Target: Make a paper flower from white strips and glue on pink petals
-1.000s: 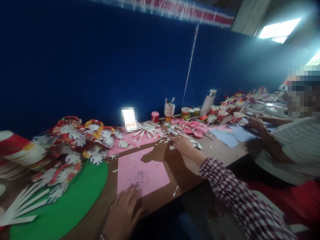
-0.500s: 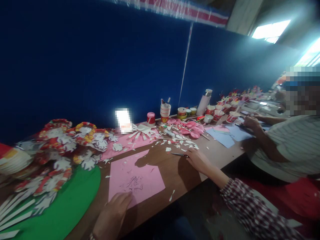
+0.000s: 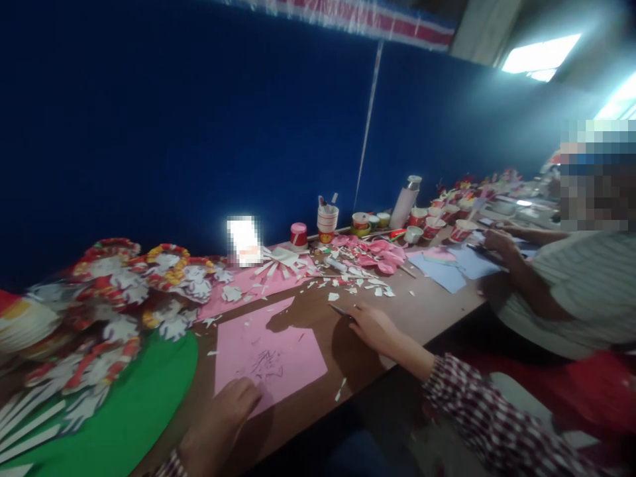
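A pink paper sheet (image 3: 283, 341) with dark scribbles lies on the brown table (image 3: 427, 306). My left hand (image 3: 221, 421) rests on the sheet's near edge, fingers bent, holding nothing that I can see. My right hand (image 3: 373, 328), in a checked sleeve, lies on the table just right of the sheet. Its fingers are closed around a thin dark tool (image 3: 340, 310) whose tip points left toward the sheet. White paper scraps (image 3: 358, 286) lie scattered just beyond this hand.
A green round board (image 3: 149, 397) and red-and-white paper decorations (image 3: 124, 291) fill the left. Cups (image 3: 326, 222), a white flask (image 3: 406, 202), pink cuttings (image 3: 382, 255) and blue sheets (image 3: 447, 270) stand further back. Another person (image 3: 571, 291) works at the right. A blue wall (image 3: 199, 132) backs the table.
My right hand drew back from the scraps toward me and left, now with a thin dark tool in it. My left hand slid slightly left along the sheet's near edge.
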{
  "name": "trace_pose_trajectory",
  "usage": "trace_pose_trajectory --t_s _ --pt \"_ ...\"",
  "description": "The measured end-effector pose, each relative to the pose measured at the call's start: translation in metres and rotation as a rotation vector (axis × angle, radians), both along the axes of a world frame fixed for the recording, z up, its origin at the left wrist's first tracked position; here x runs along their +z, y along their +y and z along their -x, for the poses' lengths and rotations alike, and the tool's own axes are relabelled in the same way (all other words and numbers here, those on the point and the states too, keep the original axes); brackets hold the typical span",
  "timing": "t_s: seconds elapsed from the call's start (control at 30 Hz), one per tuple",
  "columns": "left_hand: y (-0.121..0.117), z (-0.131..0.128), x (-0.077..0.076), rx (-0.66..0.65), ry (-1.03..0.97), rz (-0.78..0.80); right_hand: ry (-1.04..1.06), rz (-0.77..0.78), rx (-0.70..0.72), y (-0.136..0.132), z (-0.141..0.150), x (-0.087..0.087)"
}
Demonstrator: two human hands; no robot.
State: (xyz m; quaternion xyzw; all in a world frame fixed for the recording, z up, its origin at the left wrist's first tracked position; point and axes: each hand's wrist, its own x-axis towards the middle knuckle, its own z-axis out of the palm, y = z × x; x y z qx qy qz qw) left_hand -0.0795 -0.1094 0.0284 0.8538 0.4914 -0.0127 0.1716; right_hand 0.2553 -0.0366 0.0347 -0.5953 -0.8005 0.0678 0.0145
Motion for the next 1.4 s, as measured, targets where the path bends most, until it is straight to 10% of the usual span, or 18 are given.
trace_pose_trajectory --t_s 0.33,1.07,1.23,1.4 --pt "0.009 0.009 -0.026 -0.003 -0.02 -0.086 0.036 0.034 -0.039 0.001 0.032 0.006" --pt "0.048 -0.12 0.015 -0.248 -0.278 -0.083 -0.143 -0.033 -0.212 0.066 -0.021 -0.004" --pt "0.093 -0.15 0.003 -0.153 -0.445 -0.191 -0.044 -0.135 -0.148 0.079 -0.029 -0.002" --pt "0.09 -0.141 -0.018 -0.164 -0.491 -0.215 -0.01 -0.198 -0.196 0.074 -0.063 0.001"
